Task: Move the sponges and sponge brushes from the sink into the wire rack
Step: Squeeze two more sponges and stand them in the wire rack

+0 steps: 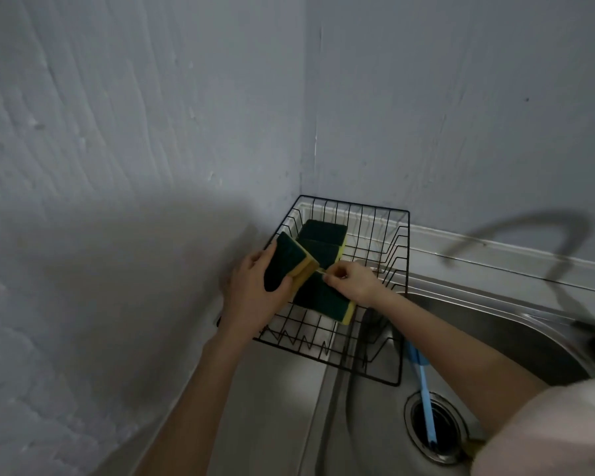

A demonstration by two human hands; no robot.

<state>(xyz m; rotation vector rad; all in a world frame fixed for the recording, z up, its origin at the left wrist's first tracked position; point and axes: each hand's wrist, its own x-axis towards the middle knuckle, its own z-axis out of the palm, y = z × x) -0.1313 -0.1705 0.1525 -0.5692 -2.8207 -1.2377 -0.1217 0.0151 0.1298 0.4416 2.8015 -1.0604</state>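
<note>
While our left hand [255, 293] grips a green sponge [291, 262] over the wire rack [401, 293], our right hand [349, 280] pinches its yellow edge; a blue brush [426, 407] lies in the sink [495, 324].

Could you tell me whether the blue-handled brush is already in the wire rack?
No, the blue-handled brush lies in the sink, outside the wire rack.

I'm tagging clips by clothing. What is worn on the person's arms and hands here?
Both hands, left and right, are bare: no gloves, and no rings, watch or bracelet that I can see. Both forearms are uncovered too. The only clothing in view is a loose, pale pinkish sleeve at the right upper arm, bottom right of the picture.
</note>
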